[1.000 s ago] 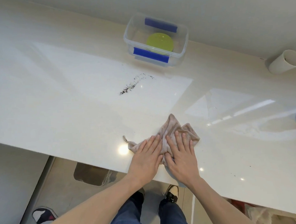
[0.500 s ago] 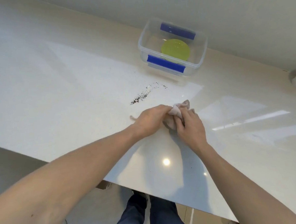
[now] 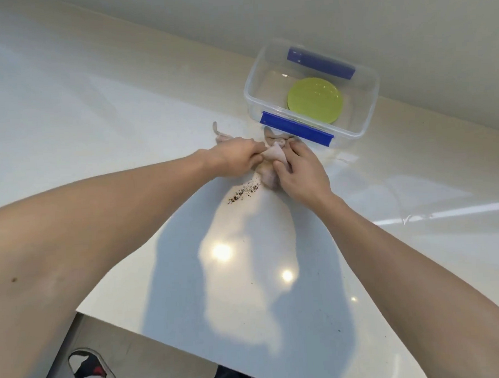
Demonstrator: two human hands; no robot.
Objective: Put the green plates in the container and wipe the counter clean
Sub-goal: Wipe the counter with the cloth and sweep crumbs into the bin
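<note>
A green plate [image 3: 314, 100] lies inside the clear plastic container [image 3: 252, 100] with blue clips, at the far side of the glossy white counter [image 3: 95, 145]. Just in front of the container, a bunched pinkish cloth [image 3: 272, 158] rests on the counter. My left hand [image 3: 236, 160] pinches its left part and my right hand [image 3: 301, 171] presses down on its right part. A streak of dark crumbs [image 3: 244, 193] lies right below the cloth, between my two hands.
The wall runs close behind the container. The counter's near edge [image 3: 192, 340] cuts across the bottom, with the floor, a shoe [image 3: 88, 370] and my legs below it. A few dark specks [image 3: 338, 330] dot the counter near the front.
Both hands have pushed the cloth away from the counter's near edge, past the crumbs, up to the container. The cloth went from flat under my palms to bunched in my fingers.
</note>
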